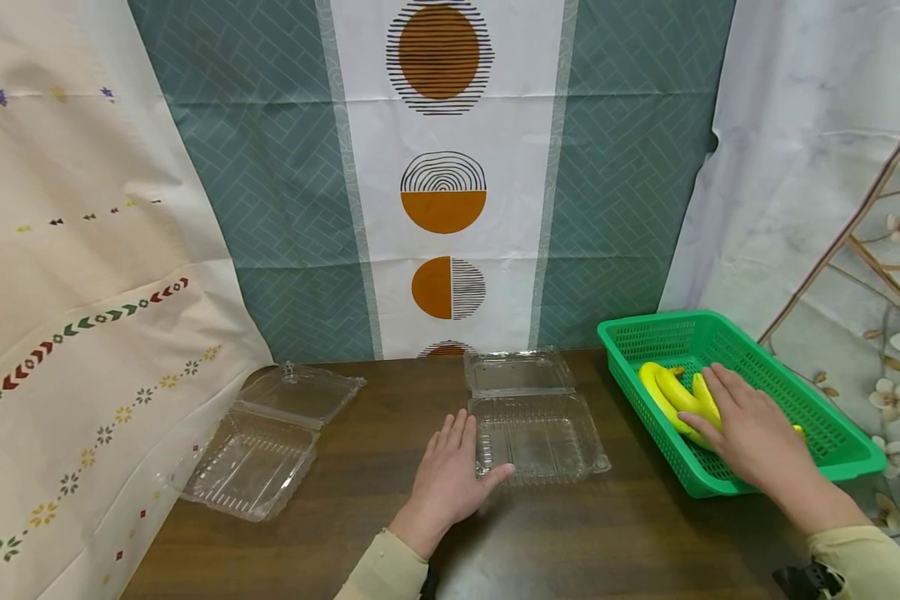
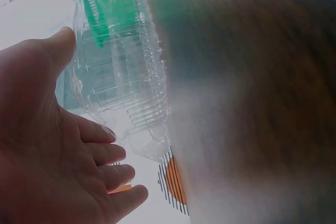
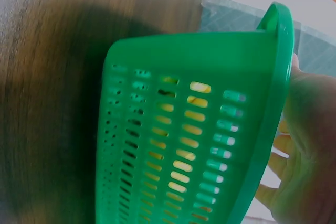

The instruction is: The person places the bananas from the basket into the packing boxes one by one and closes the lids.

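My left hand (image 1: 453,479) is at the near left corner of a clear plastic clamshell container (image 1: 536,433), fingers straight and thumb spread along its front edge. In the left wrist view the palm and loose fingers (image 2: 105,153) show beside the container's wall. My right hand (image 1: 753,433) reaches over the green basket (image 1: 825,454), its straight fingers above a bunch of yellow bananas (image 1: 663,392). The right wrist view shows the basket's slotted side, with yellow behind the slots and the hand beyond the rim; the fingertips are hidden there.
Another open clear clamshell container (image 1: 251,467) stands at the left of the brown wooden table (image 1: 375,467). Patterned cloths hang behind and on both sides. The basket stands at the right, close to the floral cloth (image 1: 888,350).
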`<state>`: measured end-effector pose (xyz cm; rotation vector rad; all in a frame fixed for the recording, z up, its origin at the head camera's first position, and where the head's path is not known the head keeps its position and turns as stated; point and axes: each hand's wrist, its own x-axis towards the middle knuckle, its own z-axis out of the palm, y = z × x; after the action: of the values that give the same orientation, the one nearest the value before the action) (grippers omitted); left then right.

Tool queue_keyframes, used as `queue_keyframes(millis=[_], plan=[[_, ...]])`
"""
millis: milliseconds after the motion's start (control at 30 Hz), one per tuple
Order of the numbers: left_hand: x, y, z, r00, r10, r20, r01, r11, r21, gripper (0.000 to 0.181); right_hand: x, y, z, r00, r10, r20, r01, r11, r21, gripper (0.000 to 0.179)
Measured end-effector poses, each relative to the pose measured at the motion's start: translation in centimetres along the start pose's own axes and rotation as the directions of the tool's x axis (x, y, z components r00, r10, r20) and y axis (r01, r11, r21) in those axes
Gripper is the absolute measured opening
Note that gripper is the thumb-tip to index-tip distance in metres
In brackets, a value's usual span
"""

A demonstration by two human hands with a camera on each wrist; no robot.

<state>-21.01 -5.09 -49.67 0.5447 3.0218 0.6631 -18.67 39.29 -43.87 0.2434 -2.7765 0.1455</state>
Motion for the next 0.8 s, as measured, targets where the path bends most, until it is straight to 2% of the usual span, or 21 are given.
queue_keyframes(millis=[500, 800], plan=[[0.1, -0.1, 0.0, 1.000, 0.001, -0.001, -0.001, 1.000, 0.021, 0.108, 0.0, 2.4, 0.0, 0.995, 0.072, 0.076, -0.072, 0.997, -0.003, 0.090], [0.1, -0.1, 0.0, 1.000, 0.004, -0.008, -0.004, 1.000, 0.015, 0.107, -0.2, 3.7, -0.2, 0.976, 0.145, 0.161, -0.148, 0.989, 0.005, 0.097]])
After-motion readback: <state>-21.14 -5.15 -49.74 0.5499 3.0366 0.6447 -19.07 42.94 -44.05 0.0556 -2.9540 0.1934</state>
